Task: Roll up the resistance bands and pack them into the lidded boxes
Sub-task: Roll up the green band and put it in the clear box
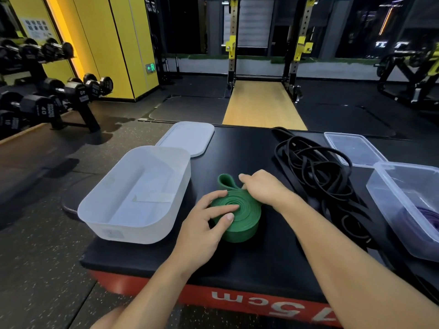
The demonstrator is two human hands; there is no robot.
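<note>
- Firstly, a rack of black dumbbells (47, 98) is seen on the floor at far left, well apart from the tabletop (249, 262).
- A frosted white box (133, 231) is set open at the tabletop's left edge, partly overhanging it; its flat lid (187, 138) lies just behind, touching the box's far corner.
- The left hand (204, 231) is curled over the near side of the green band (247, 224), thumb and forefinger pressed on the coil's upper face.
- The green band is found at mid-tabletop, just right of the white box, wound into a tight coil with a short looped tail left at the far side.
- The right hand (263, 188) is closed on that tail where it meets the coil.
- A loose heap of black bands (316, 172) is spread right of the hands.
- A clear lid (354, 148) lies at the far right; a clear box (389, 210) stands nearer, with a purple band (427, 216) coiled inside.
</note>
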